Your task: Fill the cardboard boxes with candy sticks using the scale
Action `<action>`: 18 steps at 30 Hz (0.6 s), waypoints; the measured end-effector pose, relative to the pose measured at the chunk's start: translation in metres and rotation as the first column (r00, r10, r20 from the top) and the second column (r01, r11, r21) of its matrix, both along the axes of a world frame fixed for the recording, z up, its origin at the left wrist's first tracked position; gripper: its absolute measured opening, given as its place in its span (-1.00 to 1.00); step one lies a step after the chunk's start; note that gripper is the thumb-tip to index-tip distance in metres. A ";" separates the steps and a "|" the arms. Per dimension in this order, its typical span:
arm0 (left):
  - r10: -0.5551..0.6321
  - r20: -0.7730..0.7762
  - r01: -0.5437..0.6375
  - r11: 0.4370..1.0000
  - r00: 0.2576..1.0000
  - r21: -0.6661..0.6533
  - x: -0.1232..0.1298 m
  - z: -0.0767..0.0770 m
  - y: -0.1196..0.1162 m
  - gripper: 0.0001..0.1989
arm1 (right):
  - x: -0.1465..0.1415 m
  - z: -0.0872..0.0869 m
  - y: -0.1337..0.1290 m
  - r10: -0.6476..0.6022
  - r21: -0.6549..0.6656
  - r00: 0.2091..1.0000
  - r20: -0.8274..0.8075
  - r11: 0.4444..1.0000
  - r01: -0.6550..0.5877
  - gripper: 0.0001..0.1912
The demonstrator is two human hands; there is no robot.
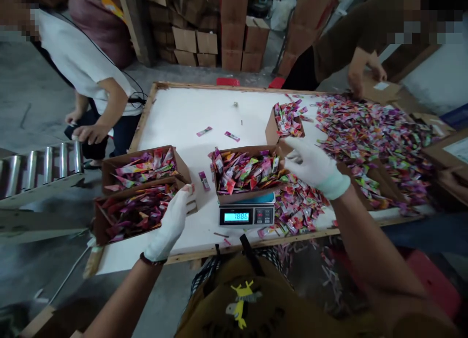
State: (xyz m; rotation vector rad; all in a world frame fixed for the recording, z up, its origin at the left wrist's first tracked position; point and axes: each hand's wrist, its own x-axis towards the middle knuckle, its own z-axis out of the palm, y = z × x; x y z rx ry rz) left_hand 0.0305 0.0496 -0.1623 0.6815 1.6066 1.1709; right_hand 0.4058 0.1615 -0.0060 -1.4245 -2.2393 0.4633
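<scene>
Now, in the head view, a cardboard box (234,197) of colourful sachets (244,172) is placed on the digital scale (246,215), with the curved fingers (292,155) of the gloved right hand (314,167) at its rim. Left of the scale, the gloved left hand (171,223) is held over another box (109,226); any grasp cannot be told.

A white-topped table (204,109) with a wooden frame was shown. Loose, brightly coloured wrapped packets (373,143) were heaped across its right side, and a few lay singly elsewhere. Two filled cardboard boxes (144,169) were set at the left, a smaller box (285,126) near the far edge, and a digital scale (246,215) centrally.
</scene>
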 end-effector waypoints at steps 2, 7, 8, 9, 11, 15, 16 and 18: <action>0.073 0.062 -0.069 0.995 0.995 -0.066 -0.007 0.003 -0.014 -0.21 | -0.019 0.007 0.007 0.141 0.000 0.982 0.124 0.990 -0.143 -0.38; 0.104 0.059 -0.100 0.993 0.993 -0.059 -0.018 0.002 -0.052 -0.32 | -0.061 0.009 0.023 0.365 -0.222 0.804 0.470 0.930 -0.293 -0.28; 0.115 0.062 -0.112 0.992 0.991 -0.057 -0.018 0.002 -0.057 -0.32 | -0.067 0.008 0.026 0.393 -0.271 0.759 0.520 0.918 -0.289 -0.24; 0.116 0.064 -0.113 0.992 0.991 -0.052 -0.017 0.002 -0.061 -0.32 | -0.072 0.006 0.028 0.416 -0.311 0.717 0.559 0.907 -0.284 -0.21; 0.132 0.057 -0.129 0.990 0.990 -0.053 -0.013 0.004 -0.063 -0.29 | -0.082 0.000 0.031 0.451 -0.363 0.652 0.609 0.890 -0.275 -0.15; 0.188 0.038 -0.184 0.979 0.981 -0.088 0.000 0.018 -0.058 -0.18 | -0.097 -0.011 0.034 0.480 -0.431 0.565 0.671 0.873 -0.228 -0.09; 0.182 0.029 -0.179 0.980 0.983 -0.088 0.004 0.022 -0.056 -0.19 | -0.096 -0.012 0.036 0.483 -0.436 0.568 0.666 0.871 -0.228 -0.09; 0.138 0.003 -0.138 0.988 0.990 -0.071 0.010 0.029 -0.055 -0.25 | -0.085 -0.013 0.041 0.476 -0.395 0.652 0.591 0.875 -0.280 -0.14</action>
